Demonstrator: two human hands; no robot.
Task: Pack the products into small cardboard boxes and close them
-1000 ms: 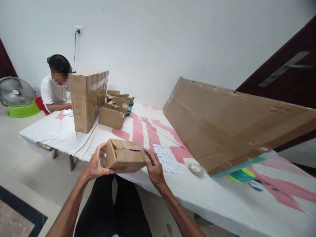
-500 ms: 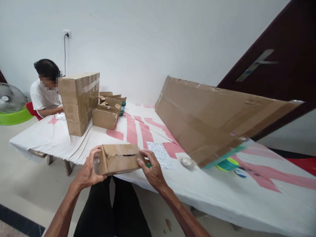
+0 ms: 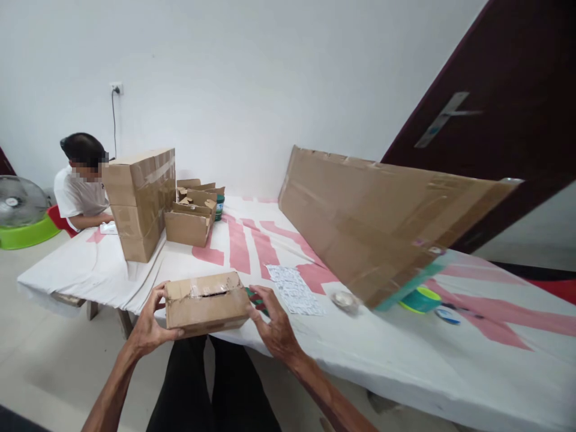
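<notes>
A small cardboard box (image 3: 207,312) is held above the near edge of the table, over my lap. Along its top runs a seam with a dark gap and a strip of shiny tape. My left hand (image 3: 148,324) grips the left end, fingers behind and thumb along the lower front edge. At the right end, my right hand (image 3: 274,324) is closed with its thumb and fingers against the box. A green object (image 3: 260,297) shows between the right fingers and the box; I cannot tell whether it is held or lies behind.
Taped boxes (image 3: 139,210) stand stacked at the left, beside open cartons (image 3: 189,225) and a green tub (image 3: 219,207). A printed sheet (image 3: 294,289) lies mid-table, near a tape roll (image 3: 345,300). A large cardboard sheet (image 3: 382,222) leans at right. A co-worker (image 3: 83,186) sits far left.
The box has turned in my hands, so its left end no longer faces me and more of its front shows. It sits slightly further left. Both hands stay at its ends.
</notes>
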